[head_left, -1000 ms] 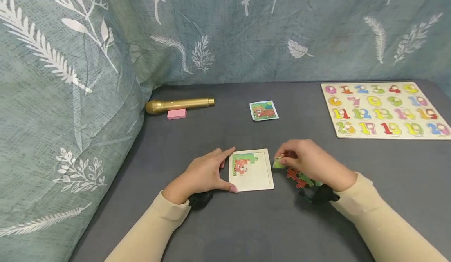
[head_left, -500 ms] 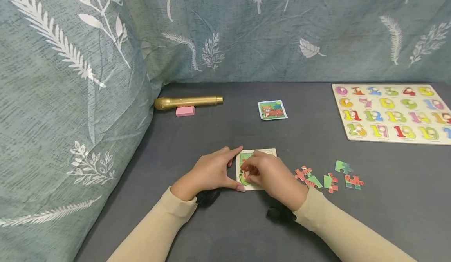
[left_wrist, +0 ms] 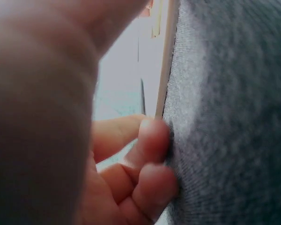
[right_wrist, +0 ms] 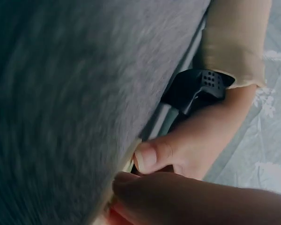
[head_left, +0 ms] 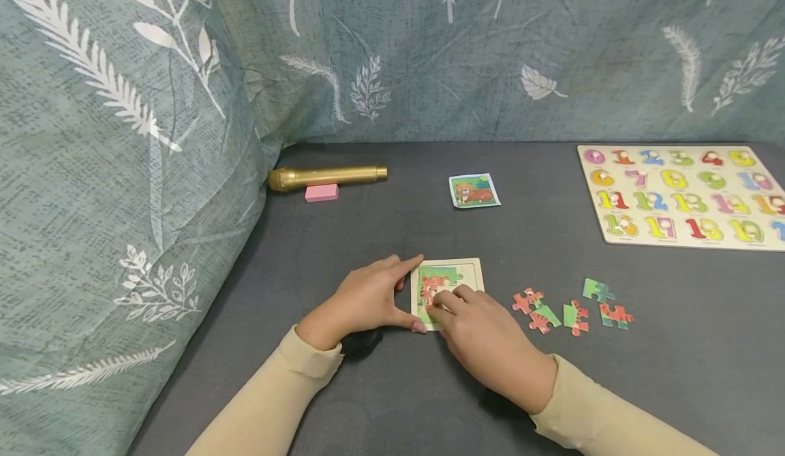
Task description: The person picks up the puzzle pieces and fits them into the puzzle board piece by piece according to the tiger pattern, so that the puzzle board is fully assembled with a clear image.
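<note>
In the head view, a square wooden puzzle tray (head_left: pixel 478 268) lies flat, with joined tiger pieces (head_left: pixel 432 282) along its left and upper side. My left hand (head_left: pixel 371 296) holds the tray's left side, index finger at the upper corner and thumb at the lower one. The tray's edge (left_wrist: pixel 165 65) meets its fingers in the left wrist view. Over the lower-left part, my right hand (head_left: pixel 484 333) has bent fingers on a green jigsaw piece (head_left: pixel 424 315), which they partly hide. In the right wrist view, the right fingers (right_wrist: pixel 145 192) sit close by the left thumb.
Several loose jigsaw pieces (head_left: pixel 576 318) lie right of the tray. Behind it is a tiger picture card (head_left: pixel 475 191). A gold microphone (head_left: pixel 331 177) and pink block (head_left: pixel 321 193) are at the back left, a number board (head_left: pixel 681 200) at the back right. A patterned curtain (head_left: pixel 417 101) hangs behind.
My right hand has carried the green piece from the table's right side to the tray's lower left, then shifted slightly down and right there. The left hand keeps its hold on the tray.
</note>
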Tool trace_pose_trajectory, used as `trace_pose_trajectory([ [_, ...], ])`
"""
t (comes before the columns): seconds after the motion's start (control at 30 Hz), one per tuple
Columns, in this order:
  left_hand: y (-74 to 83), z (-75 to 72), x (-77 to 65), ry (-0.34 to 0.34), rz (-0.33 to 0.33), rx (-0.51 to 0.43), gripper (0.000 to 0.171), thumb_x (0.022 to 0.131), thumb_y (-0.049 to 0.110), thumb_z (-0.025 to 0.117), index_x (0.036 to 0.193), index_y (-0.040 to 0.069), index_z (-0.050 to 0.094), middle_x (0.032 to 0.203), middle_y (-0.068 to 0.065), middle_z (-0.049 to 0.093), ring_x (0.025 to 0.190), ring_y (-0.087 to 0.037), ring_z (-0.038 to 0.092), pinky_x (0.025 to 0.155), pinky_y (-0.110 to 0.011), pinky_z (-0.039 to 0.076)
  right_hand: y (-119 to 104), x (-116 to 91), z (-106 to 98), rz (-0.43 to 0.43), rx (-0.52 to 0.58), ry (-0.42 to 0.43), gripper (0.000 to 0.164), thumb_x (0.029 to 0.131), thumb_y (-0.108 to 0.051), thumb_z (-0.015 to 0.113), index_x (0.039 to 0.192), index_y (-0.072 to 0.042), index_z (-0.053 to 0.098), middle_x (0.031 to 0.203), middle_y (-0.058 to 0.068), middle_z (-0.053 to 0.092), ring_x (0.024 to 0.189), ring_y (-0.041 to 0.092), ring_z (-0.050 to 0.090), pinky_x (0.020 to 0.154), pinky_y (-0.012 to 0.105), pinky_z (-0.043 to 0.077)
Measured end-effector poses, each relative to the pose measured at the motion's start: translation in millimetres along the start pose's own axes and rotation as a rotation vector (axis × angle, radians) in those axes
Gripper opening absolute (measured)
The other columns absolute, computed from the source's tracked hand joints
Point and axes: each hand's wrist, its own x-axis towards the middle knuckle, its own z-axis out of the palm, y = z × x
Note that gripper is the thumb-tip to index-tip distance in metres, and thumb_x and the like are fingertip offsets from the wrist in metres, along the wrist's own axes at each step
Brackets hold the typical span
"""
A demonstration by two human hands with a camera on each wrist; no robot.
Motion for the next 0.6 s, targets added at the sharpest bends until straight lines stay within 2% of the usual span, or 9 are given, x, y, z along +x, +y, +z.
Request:
trace_pose_trajectory([
  [0.13, -1.1, -0.4, 0.5, 0.009, 0.038, -0.003, 0.107, 0.071, 0.056, 0.094, 0.157, 0.010, 0.050, 0.087, 0.009, 0.047, 0.071, -0.010, 0.042, 0.063, -0.028, 0.037, 1.0, -0.7, 1.1, 0.005, 0.057, -0.005, 0.038, 0.087, -0.015, 0.086, 0.122, -0.005, 0.075, 0.122, 0.006, 0.067, 0.112, 0.024, 0.062, 0.097, 0.038, 0.052],
  [0.23, -3.0, 0.5, 1.7, 0.022, 0.081, -0.025, 0.100, 0.073, 0.051, 0.095, 0.155, 0.014, 0.053, 0.089, 0.009, 0.049, 0.076, -0.010, 0.044, 0.071, -0.031, 0.038, 2.6, -2.0, 1.5, 0.003, 0.102, -0.012, 0.041, 0.088, -0.014, 0.085, 0.125, -0.003, 0.073, 0.128, 0.008, 0.067, 0.120, 0.024, 0.062, 0.098, 0.038, 0.053],
  [0.3, -3.9, 0.6, 1.6, 0.027, 0.103, -0.028, 0.092, 0.074, 0.048, 0.095, 0.153, 0.018, 0.057, 0.090, 0.009, 0.051, 0.077, -0.010, 0.045, 0.073, -0.032, 0.039, 3.2, -2.8, 1.6, -0.001, 0.116, -0.015, 0.041, 0.088, -0.013, 0.085, 0.126, -0.003, 0.072, 0.129, 0.008, 0.066, 0.122, 0.024, 0.061, 0.095, 0.037, 0.055],
  [0.43, -4.0, 0.5, 0.7, 0.027, 0.128, 0.037, 0.081, 0.076, 0.052, 0.092, 0.146, 0.025, 0.065, 0.093, 0.009, 0.053, 0.079, -0.010, 0.046, 0.075, -0.031, 0.040, 4.6, -4.8, 1.8, -0.013, 0.138, -0.012, 0.041, 0.088, -0.012, 0.085, 0.126, -0.003, 0.072, 0.128, 0.008, 0.064, 0.122, 0.024, 0.060, 0.087, 0.036, 0.058],
  [0.53, -4.3, 0.2, 0.0, 0.029, 0.127, 0.080, 0.079, 0.076, 0.055, 0.091, 0.145, 0.027, 0.066, 0.093, 0.009, 0.052, 0.080, -0.010, 0.045, 0.075, -0.031, 0.039, 6.0, -4.5, 2.6, -0.025, 0.141, 0.002, 0.040, 0.087, -0.011, 0.085, 0.124, -0.004, 0.073, 0.126, 0.006, 0.064, 0.121, 0.024, 0.061, 0.085, 0.036, 0.058],
  [0.6, -4.8, 0.1, 0.1, 0.027, 0.130, 0.073, 0.079, 0.076, 0.054, 0.091, 0.145, 0.026, 0.066, 0.093, 0.009, 0.052, 0.080, -0.010, 0.045, 0.075, -0.031, 0.040, 7.1, -3.8, 2.5, -0.035, 0.131, 0.009, 0.041, 0.086, -0.011, 0.085, 0.124, -0.006, 0.073, 0.126, 0.005, 0.065, 0.121, 0.023, 0.062, 0.086, 0.036, 0.058],
])
